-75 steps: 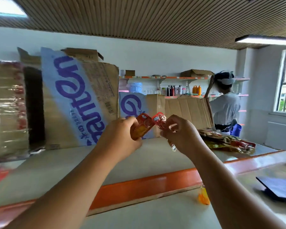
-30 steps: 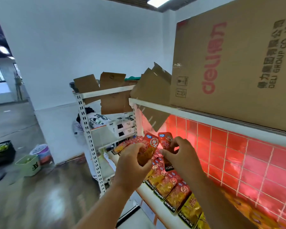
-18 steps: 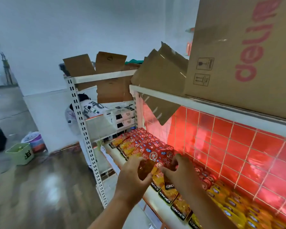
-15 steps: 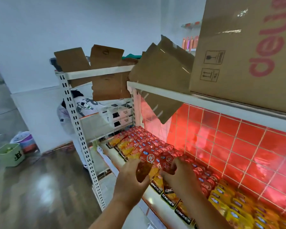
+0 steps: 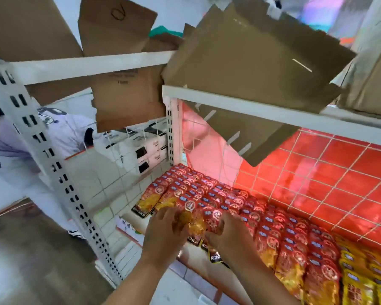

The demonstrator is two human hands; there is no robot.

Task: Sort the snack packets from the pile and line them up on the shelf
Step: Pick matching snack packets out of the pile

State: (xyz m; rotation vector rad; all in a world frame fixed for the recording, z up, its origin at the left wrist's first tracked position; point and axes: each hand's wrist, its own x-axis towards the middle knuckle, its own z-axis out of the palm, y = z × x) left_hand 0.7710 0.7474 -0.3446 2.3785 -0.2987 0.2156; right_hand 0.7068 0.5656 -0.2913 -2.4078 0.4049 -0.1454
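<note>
The orange-red packet sat at the front edge of the shelf, low in my view at about six o'clock, and the left hand gripped it from the nine o'clock side with its fingers curled over the wrapper. Touching it at three o'clock was a red packet, which the right hand pinched with bent fingers, the thumb hidden underneath. Both packets lay over the front of the rows of red packets, which overlapped one another and ran back toward twelve o'clock and out toward four o'clock. At five o'clock from the hands, the rows changed to yellow packets. Behind the rows, from one to three o'clock, stood a red tiled back panel under a wire grid. Above it ran a white shelf beam, with brown cardboard flaps hanging over it at twelve o'clock. At nine o'clock I saw a perforated white upright, and beyond it a person in a white shirt, bent over.
</note>
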